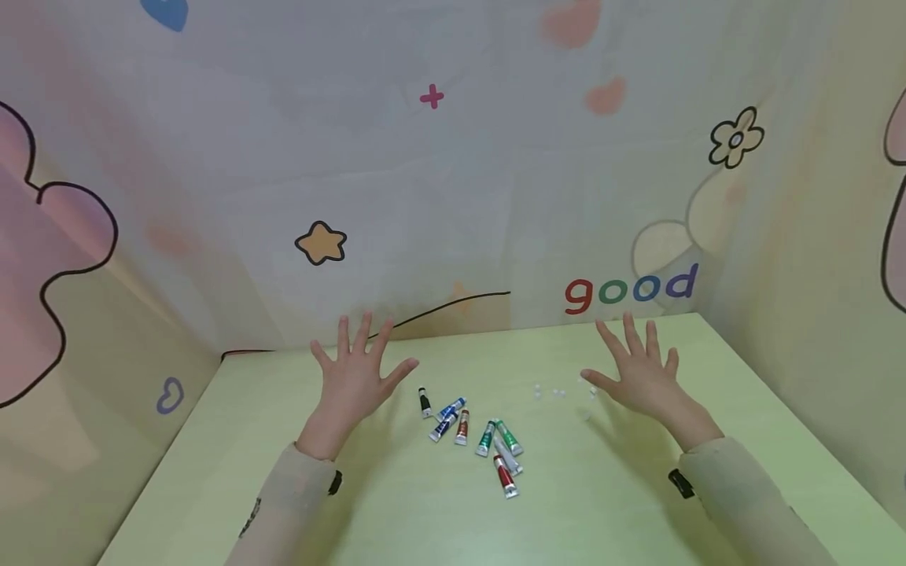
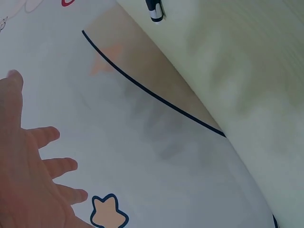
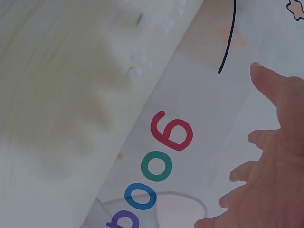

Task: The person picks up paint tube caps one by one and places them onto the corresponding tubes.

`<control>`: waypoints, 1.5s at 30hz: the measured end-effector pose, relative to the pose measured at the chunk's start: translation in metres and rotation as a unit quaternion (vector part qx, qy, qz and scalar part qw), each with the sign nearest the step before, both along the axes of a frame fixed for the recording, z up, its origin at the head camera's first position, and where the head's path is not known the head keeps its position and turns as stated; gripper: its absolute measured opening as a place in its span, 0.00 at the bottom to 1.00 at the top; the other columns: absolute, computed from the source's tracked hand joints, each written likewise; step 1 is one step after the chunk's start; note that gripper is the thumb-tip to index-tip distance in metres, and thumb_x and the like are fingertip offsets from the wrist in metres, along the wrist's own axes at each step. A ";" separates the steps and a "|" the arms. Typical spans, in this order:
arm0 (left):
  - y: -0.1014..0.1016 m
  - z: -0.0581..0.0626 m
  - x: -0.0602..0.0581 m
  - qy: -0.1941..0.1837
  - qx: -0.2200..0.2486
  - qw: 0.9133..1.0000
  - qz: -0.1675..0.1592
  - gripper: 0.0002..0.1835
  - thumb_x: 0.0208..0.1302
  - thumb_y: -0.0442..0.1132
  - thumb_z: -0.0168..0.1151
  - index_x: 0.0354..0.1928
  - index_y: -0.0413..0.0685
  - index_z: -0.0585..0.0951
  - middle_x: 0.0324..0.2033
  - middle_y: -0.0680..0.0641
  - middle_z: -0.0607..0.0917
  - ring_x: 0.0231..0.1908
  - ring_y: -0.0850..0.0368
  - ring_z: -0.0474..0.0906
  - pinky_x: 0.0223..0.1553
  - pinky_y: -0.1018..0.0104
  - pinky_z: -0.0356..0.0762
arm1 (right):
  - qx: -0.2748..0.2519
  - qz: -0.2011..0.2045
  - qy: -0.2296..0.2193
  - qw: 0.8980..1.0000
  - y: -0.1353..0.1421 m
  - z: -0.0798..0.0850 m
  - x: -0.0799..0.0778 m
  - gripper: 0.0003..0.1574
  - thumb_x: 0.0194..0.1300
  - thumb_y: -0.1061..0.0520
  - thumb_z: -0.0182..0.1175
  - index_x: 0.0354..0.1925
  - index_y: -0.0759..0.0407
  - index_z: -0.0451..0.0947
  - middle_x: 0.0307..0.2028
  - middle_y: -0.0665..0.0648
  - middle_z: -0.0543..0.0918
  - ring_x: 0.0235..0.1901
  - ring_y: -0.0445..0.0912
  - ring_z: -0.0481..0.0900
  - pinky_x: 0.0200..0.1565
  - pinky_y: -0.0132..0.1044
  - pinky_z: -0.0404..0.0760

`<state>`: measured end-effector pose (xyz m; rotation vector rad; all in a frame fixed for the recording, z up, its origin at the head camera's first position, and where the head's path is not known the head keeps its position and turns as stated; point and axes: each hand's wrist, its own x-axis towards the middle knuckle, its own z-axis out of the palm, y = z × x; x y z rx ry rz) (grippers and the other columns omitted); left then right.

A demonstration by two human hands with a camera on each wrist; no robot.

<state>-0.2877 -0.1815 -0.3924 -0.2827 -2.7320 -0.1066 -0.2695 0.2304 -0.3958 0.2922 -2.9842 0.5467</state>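
Pale yellow-green desk (image 1: 425, 523), between its side edges a black tube (image 1: 425, 402), blue tubes (image 1: 443, 427), reddish tubes (image 1: 505, 475), green tubes (image 1: 486, 438), silver tube (image 1: 506, 455), white bits (image 1: 538, 391) toward far right corner, black-outlined orange star (image 1: 322, 243) on greyish cloth (image 1: 425, 173) behind far edge, beige sleeves (image 1: 732, 475)

Eight small, mostly coloured squeeze tubes (image 1: 462, 428) with silvery flat ends are laid in a loose group on the pale yellow-green table (image 1: 410, 519); the black tube (image 1: 425, 402) is placed leftmost. To their right, tiny white roundish pieces (image 1: 538, 387) are scattered.
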 end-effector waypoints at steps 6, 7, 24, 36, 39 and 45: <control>-0.006 0.001 -0.003 -0.006 -0.011 1.000 0.003 0.46 0.55 0.77 0.36 0.72 0.61 0.53 0.71 0.42 0.48 0.68 0.36 0.33 0.51 0.23 0.29 | 0.010 0.003 0.012 1.000 0.003 0.009 -0.007 0.56 0.60 0.33 0.55 0.73 0.50 0.38 0.69 0.69 0.28 0.64 0.68 0.20 0.50 0.76 0.30; -0.007 0.001 -0.004 -0.012 -0.010 1.000 0.002 0.46 0.55 0.77 0.36 0.72 0.60 0.53 0.71 0.42 0.48 0.68 0.35 0.33 0.50 0.23 0.28 | 0.008 0.006 0.014 1.000 0.003 0.011 -0.010 0.56 0.60 0.33 0.55 0.73 0.50 0.39 0.69 0.69 0.29 0.64 0.68 0.21 0.50 0.76 0.30; -0.005 -0.030 -0.026 -0.174 0.165 0.971 -0.017 0.37 0.59 0.65 0.54 0.59 0.41 0.72 0.53 0.38 0.76 0.50 0.40 0.73 0.45 0.41 0.70 | -0.064 0.088 -0.035 0.993 -0.030 -0.003 -0.046 0.23 0.63 0.53 0.60 0.53 0.64 0.73 0.37 0.59 0.81 0.36 0.52 0.78 0.40 0.47 0.77; 0.027 -0.056 -0.035 -0.239 0.134 0.962 -0.011 0.28 0.57 0.67 0.54 0.37 0.47 0.77 0.26 0.52 0.78 0.25 0.58 0.72 0.24 0.64 0.69 | -0.039 0.079 -0.089 0.992 -0.064 -0.032 -0.066 0.23 0.61 0.52 0.62 0.49 0.66 0.76 0.37 0.58 0.81 0.34 0.48 0.78 0.41 0.44 0.77; 0.034 -0.057 -0.033 -0.239 0.119 0.964 -0.008 0.24 0.57 0.63 0.58 0.30 0.48 0.75 0.22 0.52 0.75 0.23 0.57 0.69 0.22 0.64 0.65 | -0.026 0.078 -0.092 0.992 -0.070 -0.035 -0.067 0.20 0.60 0.52 0.63 0.45 0.65 0.77 0.37 0.57 0.81 0.34 0.48 0.77 0.42 0.45 0.76; 0.040 -0.063 -0.030 -0.228 0.090 0.969 -0.019 0.17 0.58 0.53 0.63 0.26 0.47 0.74 0.20 0.52 0.73 0.20 0.58 0.67 0.20 0.65 0.63 | -0.010 0.066 -0.110 0.992 -0.081 -0.039 -0.066 0.10 0.59 0.55 0.64 0.36 0.60 0.78 0.33 0.54 0.80 0.32 0.49 0.73 0.42 0.47 0.73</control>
